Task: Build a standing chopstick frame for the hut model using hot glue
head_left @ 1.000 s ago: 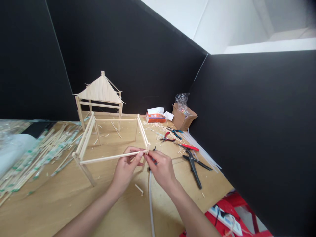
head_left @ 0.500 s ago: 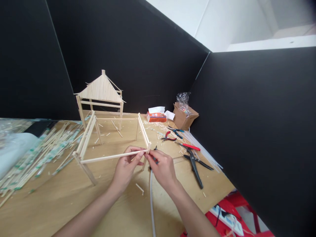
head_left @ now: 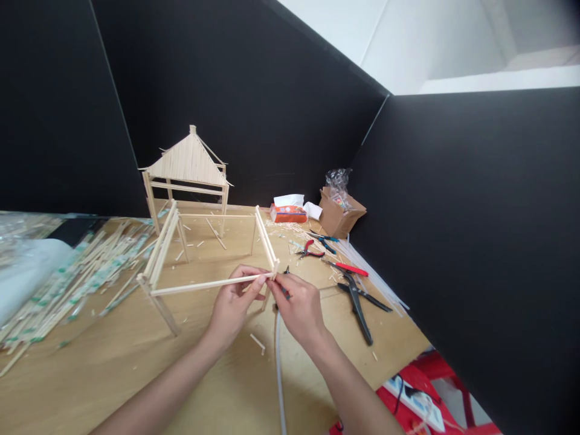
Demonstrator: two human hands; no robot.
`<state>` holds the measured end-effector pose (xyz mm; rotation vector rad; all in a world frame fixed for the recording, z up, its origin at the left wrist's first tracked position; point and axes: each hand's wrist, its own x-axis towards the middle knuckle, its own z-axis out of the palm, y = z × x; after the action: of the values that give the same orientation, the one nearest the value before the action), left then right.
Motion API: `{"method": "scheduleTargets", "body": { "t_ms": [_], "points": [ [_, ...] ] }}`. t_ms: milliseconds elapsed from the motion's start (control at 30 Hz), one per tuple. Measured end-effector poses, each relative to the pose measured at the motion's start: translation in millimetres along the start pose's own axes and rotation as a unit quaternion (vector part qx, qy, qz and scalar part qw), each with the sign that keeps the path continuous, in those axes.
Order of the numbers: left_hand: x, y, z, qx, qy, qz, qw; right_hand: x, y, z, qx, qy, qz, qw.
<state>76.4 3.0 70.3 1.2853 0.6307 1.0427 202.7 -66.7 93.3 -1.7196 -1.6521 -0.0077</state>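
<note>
A rectangular frame of thin wooden sticks (head_left: 158,249) stands on legs in front of me. My left hand (head_left: 233,305) pinches the right end of its front wooden stick (head_left: 193,287) between thumb and fingers. My right hand (head_left: 299,305) is closed at the same near right corner, its thumb and fingertips pressed against the top of the corner post. Both sets of fingertips meet there and hide most of the joint. Behind the frame stands a small wooden model house (head_left: 188,163) with a sloped stick roof.
Bundled wooden sticks (head_left: 86,278) lie at the left. On the right are red-handled pliers (head_left: 310,249), black cutters (head_left: 356,305) and white plastic rods (head_left: 376,272). A tissue pack (head_left: 289,209) and a paper bag (head_left: 339,211) stand at the back. A pale cord (head_left: 278,368) runs toward me.
The view has shifted very slightly. Both hands stay at the same corner of the frame, with almost no visible movement.
</note>
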Motion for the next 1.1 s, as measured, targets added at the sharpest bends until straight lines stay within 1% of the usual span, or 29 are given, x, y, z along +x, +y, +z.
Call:
{"method": "scheduleTargets", "body": {
  "t_ms": [267,367,433,533,633,733,1000,1100],
  "points": [
    [-1.4,2.0,-0.1,-0.004,0.003,-0.015,1.0,-0.3,0.1,-3.2,0.008,-0.011,-0.007,1.0],
    [-0.6,0.8,0.5,-0.018,0.004,-0.021,1.0,-0.2,-2.8,-6.3,0.021,-0.015,0.001,1.0],
    [-0.3,0.2,1.4,-0.028,0.012,-0.024,0.999,-0.2,-6.3,-7.9,0.04,0.004,0.017,0.999],
    [-0.5,0.6,2.6,-0.023,0.02,-0.024,0.999,-0.4,-11.5,-8.1,0.099,0.049,0.031,0.993],
    [-0.8,1.9,2.7,-0.008,0.012,-0.026,1.0,-0.6,-14.1,-6.5,0.137,0.07,0.036,0.987],
    [-0.5,2.6,1.6,0.0,0.003,-0.025,1.0,-0.3,-15.0,-5.4,0.133,0.069,0.041,0.988],
    [1.0,4.6,-0.2,-0.001,-0.008,-0.034,0.999,0.2,-19.1,-7.6,0.069,0.053,0.052,0.995],
    [0.9,4.8,-0.7,-0.005,-0.009,-0.033,0.999,0.9,-17.4,-8.5,0.083,0.047,0.053,0.994]
  ]
}}
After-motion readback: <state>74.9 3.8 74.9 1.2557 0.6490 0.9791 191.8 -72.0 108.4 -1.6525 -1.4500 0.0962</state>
